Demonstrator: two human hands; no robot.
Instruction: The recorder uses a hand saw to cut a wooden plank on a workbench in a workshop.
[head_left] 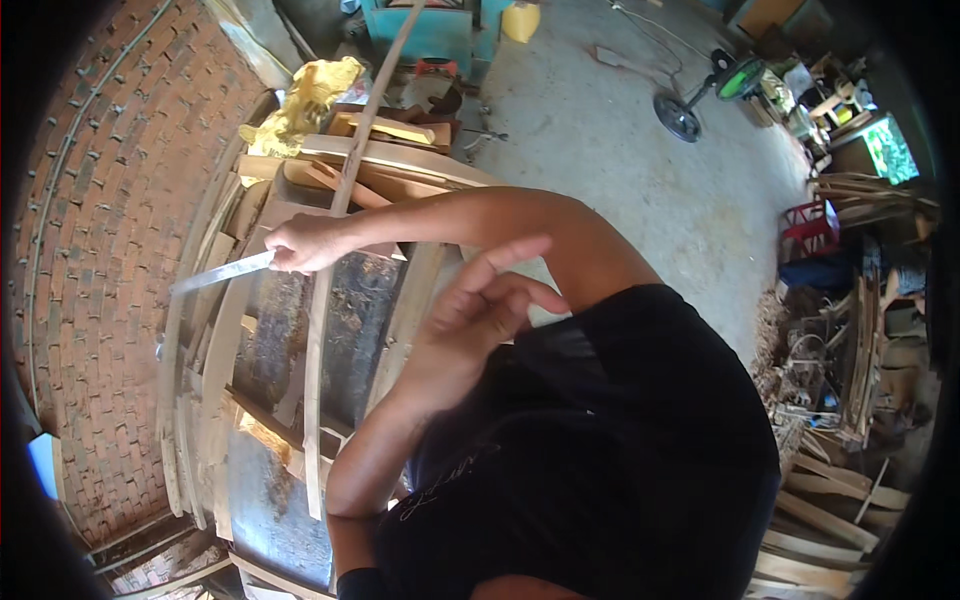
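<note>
Right fingers (280, 240) clamped on metal strip (225, 272), left fingers (500, 262) apart, wood-strewn dark surface (362, 295), brick wall (120, 250), concrete floor (590, 150)

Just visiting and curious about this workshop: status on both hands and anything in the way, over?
Right grip closed on silver metal strip. Left grip raised, half-curled, apparently empty. Long wooden strip crosses below right forearm.
</note>
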